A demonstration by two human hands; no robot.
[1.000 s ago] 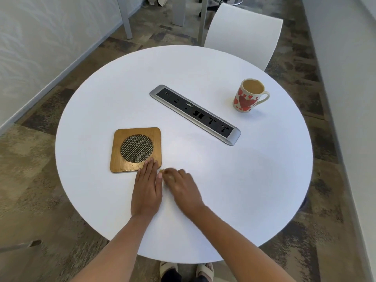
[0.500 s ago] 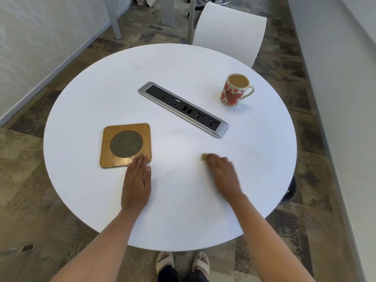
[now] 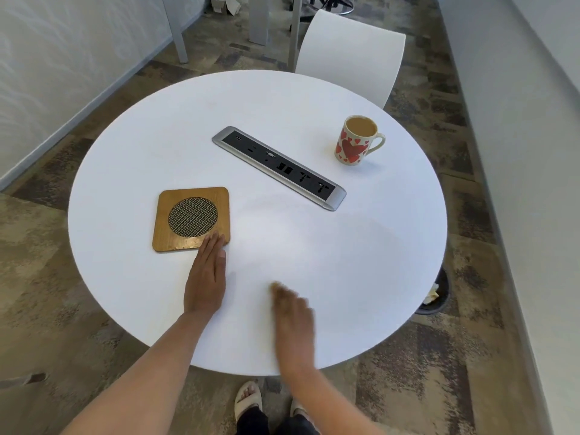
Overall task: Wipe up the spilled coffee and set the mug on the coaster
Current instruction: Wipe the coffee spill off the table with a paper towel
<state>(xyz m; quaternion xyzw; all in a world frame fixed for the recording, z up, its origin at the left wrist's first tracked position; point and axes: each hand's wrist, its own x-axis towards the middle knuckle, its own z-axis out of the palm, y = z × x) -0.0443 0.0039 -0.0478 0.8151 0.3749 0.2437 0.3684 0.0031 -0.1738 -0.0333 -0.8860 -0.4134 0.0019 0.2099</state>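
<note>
A white mug [image 3: 357, 140] with red hearts, full of milky coffee, stands at the table's far right, well away from both hands. The square wooden coaster [image 3: 191, 219] with a woven round centre lies at the left. My left hand [image 3: 205, 277] lies flat on the table, its fingertips on the coaster's near right corner. My right hand [image 3: 293, 312] is low over the near part of the table and motion-blurred. A small brownish bit shows at its fingertips, but what it is and how it is held cannot be made out. No spill is plainly visible.
A silver power socket strip [image 3: 279, 167] runs diagonally across the middle of the round white table [image 3: 361, 262]. A white chair [image 3: 348, 54] stands behind the far edge. A dark bin [image 3: 436, 296] sits on the floor under the right rim.
My right hand swept from beside the left hand out to the right, then back toward the near edge. The left hand stayed at the coaster. The mug has not moved.
</note>
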